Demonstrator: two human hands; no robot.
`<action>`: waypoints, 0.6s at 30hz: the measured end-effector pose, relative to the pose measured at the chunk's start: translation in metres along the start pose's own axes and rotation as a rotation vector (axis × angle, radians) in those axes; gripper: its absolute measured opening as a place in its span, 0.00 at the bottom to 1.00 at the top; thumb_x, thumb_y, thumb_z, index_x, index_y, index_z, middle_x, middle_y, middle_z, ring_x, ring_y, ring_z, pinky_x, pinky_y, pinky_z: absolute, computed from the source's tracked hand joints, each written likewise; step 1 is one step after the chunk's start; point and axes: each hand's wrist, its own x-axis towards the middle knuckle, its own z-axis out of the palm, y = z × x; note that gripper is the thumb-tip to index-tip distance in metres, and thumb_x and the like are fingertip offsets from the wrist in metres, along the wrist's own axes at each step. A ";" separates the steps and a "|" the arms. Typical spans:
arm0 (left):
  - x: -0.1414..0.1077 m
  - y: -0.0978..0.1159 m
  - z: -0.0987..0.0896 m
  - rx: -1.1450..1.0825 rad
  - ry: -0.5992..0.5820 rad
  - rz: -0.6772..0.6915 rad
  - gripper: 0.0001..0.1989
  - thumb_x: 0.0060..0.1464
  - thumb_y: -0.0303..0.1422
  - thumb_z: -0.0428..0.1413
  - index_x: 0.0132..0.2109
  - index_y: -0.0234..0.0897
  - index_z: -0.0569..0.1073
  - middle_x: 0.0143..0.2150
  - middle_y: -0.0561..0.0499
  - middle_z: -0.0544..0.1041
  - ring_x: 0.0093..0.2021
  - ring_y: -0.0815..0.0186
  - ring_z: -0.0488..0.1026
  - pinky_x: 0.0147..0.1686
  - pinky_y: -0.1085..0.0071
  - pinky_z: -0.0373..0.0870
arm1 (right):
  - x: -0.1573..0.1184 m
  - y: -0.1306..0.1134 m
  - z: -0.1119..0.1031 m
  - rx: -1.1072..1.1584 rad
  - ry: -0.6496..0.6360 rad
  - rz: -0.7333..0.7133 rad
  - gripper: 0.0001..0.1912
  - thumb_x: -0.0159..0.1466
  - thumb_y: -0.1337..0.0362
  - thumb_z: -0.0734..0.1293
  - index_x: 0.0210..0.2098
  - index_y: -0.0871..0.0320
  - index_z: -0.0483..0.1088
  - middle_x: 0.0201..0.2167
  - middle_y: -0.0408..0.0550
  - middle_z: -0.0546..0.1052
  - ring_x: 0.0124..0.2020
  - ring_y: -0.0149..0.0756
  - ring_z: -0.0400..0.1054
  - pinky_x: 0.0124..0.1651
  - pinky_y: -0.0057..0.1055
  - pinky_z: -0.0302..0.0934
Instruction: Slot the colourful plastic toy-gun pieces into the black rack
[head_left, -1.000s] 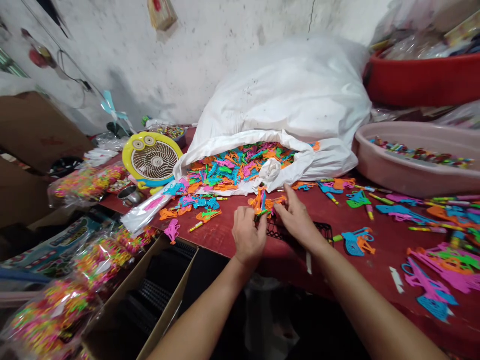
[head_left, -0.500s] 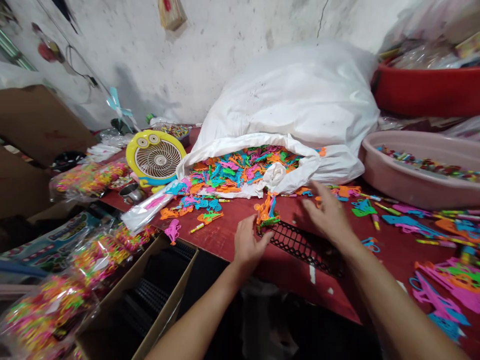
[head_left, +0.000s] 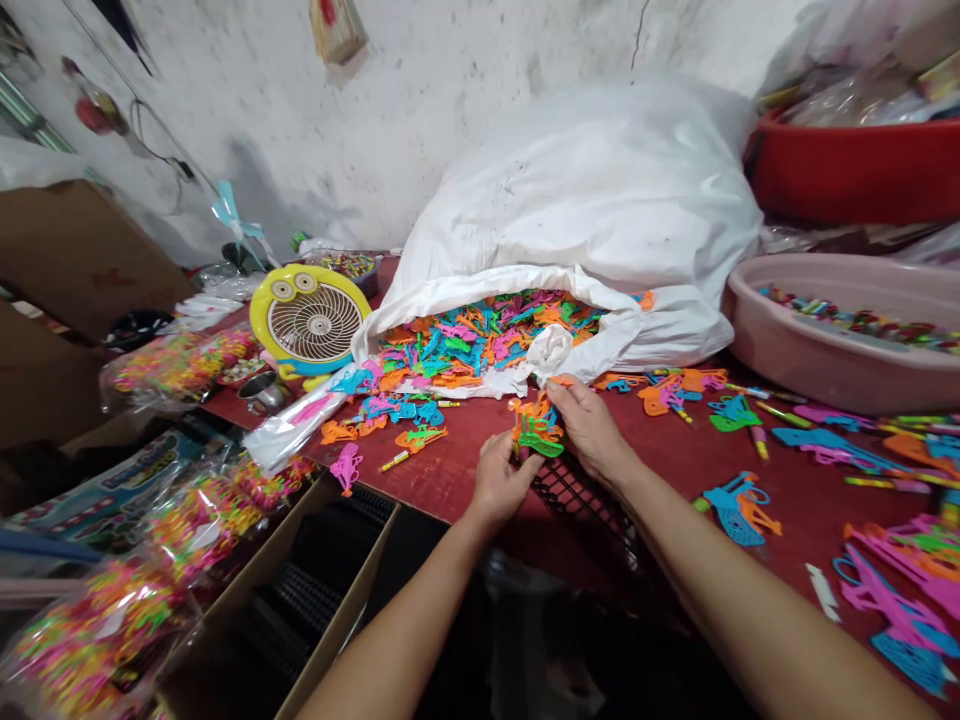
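Observation:
My left hand (head_left: pixel 501 480) is closed around a small bunch of flat plastic toy pieces (head_left: pixel 538 436) in orange, green and blue. With fingers closed on the top of the same bunch, my right hand (head_left: pixel 592 430) meets it from the other side. Below the hands, a black plastic lattice piece (head_left: pixel 592 500) slants toward the table's front edge, partly hidden by my right hand and forearm. Just behind, a white sack (head_left: pixel 585 200) lies with its mouth open, full of similar bright pieces (head_left: pixel 480 340).
More loose pieces (head_left: pixel 735 505) and small striped tubes lie on the red table (head_left: pixel 442 480). A pink basin (head_left: pixel 840 350) stands right, a yellow fan (head_left: pixel 311 320) left. An open carton (head_left: pixel 367 560) holding black plastic parts sits at the front left, beside bagged pieces (head_left: pixel 105 620).
My right hand has moved left and inward onto the bunch in my left hand. Blue and orange pieces by my right forearm show more fully. The lattice piece now tilts more steeply.

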 end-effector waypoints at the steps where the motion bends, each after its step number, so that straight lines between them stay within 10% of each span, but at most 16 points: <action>1: 0.000 0.002 0.002 -0.102 0.008 -0.031 0.09 0.56 0.39 0.57 0.39 0.39 0.74 0.36 0.51 0.76 0.41 0.62 0.71 0.48 0.63 0.67 | 0.001 0.000 0.004 0.069 0.085 -0.011 0.17 0.56 0.50 0.72 0.29 0.56 0.67 0.23 0.36 0.67 0.24 0.27 0.60 0.27 0.24 0.57; 8: 0.004 0.052 0.021 -1.056 0.075 -0.299 0.33 0.47 0.40 0.67 0.59 0.43 0.66 0.58 0.48 0.73 0.57 0.60 0.70 0.55 0.66 0.66 | 0.021 -0.010 -0.006 0.415 0.492 0.144 0.07 0.58 0.60 0.68 0.28 0.57 0.67 0.22 0.38 0.73 0.21 0.30 0.66 0.27 0.27 0.65; 14: 0.023 0.079 0.029 -0.972 -0.006 -0.508 0.27 0.49 0.47 0.63 0.52 0.39 0.72 0.44 0.48 0.78 0.33 0.65 0.76 0.33 0.70 0.72 | 0.012 -0.013 -0.035 0.641 0.403 0.229 0.20 0.64 0.46 0.61 0.34 0.56 0.70 0.29 0.45 0.78 0.30 0.37 0.74 0.33 0.35 0.71; 18: 0.040 0.086 0.037 -0.893 -0.022 -0.444 0.23 0.48 0.43 0.64 0.49 0.36 0.74 0.45 0.46 0.79 0.41 0.62 0.77 0.42 0.68 0.72 | 0.001 -0.012 -0.045 0.598 0.381 0.052 0.23 0.59 0.42 0.67 0.41 0.54 0.71 0.37 0.46 0.79 0.39 0.41 0.76 0.37 0.38 0.72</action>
